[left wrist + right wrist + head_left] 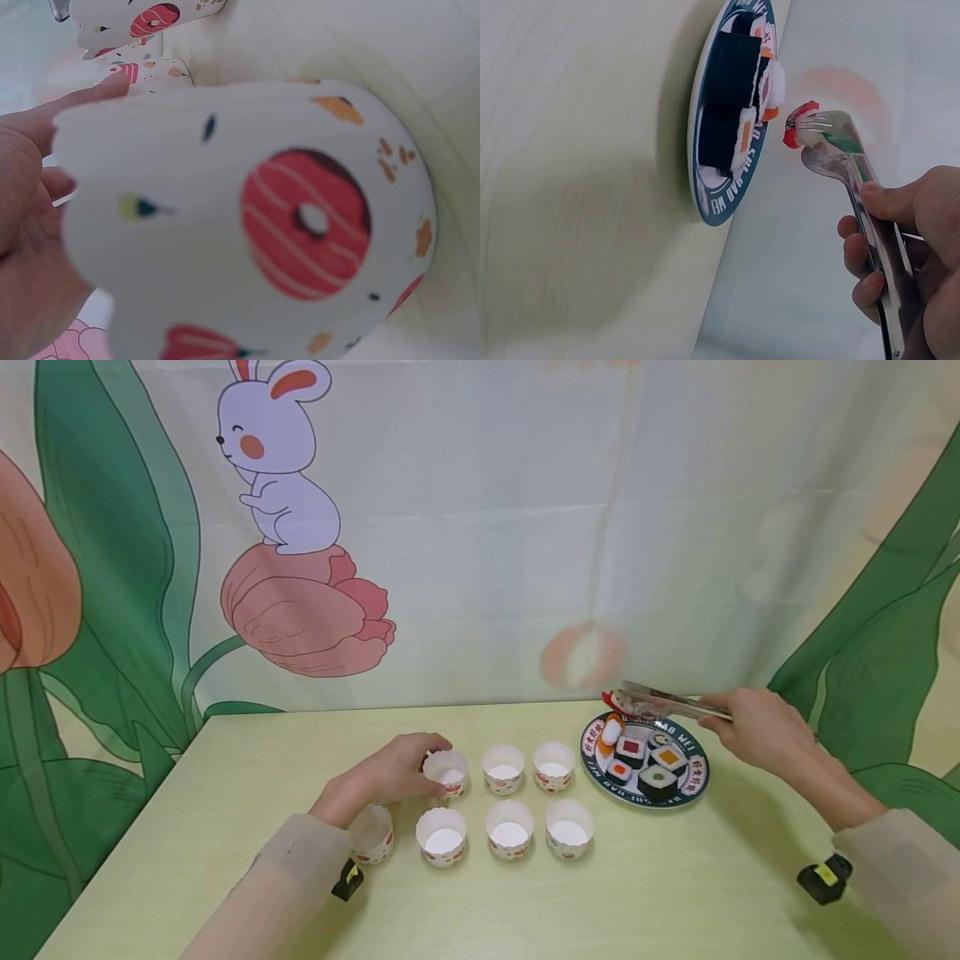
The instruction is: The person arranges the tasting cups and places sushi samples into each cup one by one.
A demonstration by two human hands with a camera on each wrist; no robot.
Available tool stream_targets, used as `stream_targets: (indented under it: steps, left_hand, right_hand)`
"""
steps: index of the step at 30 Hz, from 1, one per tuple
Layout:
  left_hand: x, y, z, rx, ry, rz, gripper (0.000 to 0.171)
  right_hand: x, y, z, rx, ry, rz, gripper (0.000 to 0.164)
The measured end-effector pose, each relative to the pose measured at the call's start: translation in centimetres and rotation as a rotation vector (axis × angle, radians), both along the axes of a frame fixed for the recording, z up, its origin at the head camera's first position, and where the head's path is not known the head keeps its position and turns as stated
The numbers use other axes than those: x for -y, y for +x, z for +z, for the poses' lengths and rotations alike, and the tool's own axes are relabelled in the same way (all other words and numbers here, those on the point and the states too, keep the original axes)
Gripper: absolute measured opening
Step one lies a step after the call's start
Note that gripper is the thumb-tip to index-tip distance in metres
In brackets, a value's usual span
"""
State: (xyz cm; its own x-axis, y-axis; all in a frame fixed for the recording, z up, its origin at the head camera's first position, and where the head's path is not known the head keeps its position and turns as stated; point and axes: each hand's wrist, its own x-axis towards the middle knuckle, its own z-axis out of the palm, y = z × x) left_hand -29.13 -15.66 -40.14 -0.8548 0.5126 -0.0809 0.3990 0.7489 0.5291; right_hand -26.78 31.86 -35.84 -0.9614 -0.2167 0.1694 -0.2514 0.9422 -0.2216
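Note:
My left hand (393,768) reaches to a white paper baking cup (453,785) with a wavy rim, at the left end of the back row. Thumb and fingers are around its sides. Another cup (187,217), with a pink donut print, fills the left wrist view and stands under my wrist. My right hand (765,731) grips metal tongs (874,217) with a fork tip and a spoon tip. Between the tips is a small red piece (801,124), its kind unclear. The tongs are above the far rim of a round plate (697,789) bearing several sushi pieces (657,782).
More paper cups (510,835) stand in two rows left of the plate, on a pale green table (525,914). A curtain (480,568) printed with a rabbit and tulips hangs behind the table's far edge.

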Motion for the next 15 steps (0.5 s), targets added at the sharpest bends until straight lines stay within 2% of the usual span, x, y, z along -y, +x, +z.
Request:
stream_targets:
  steps: [9, 15]
  left_hand:
    - [0.0, -0.1, -0.1, 0.008, -0.001, 0.005, 0.058]
    - [-0.1, -0.1, -0.2, 0.011, -0.011, 0.009, 0.059]
  right_hand:
    - [1.7, 0.7, 0.5, -0.047, 0.012, 0.049, 0.036]
    - [3.3, 1.3, 0.9, -0.031, 0.001, 0.069, 0.038]
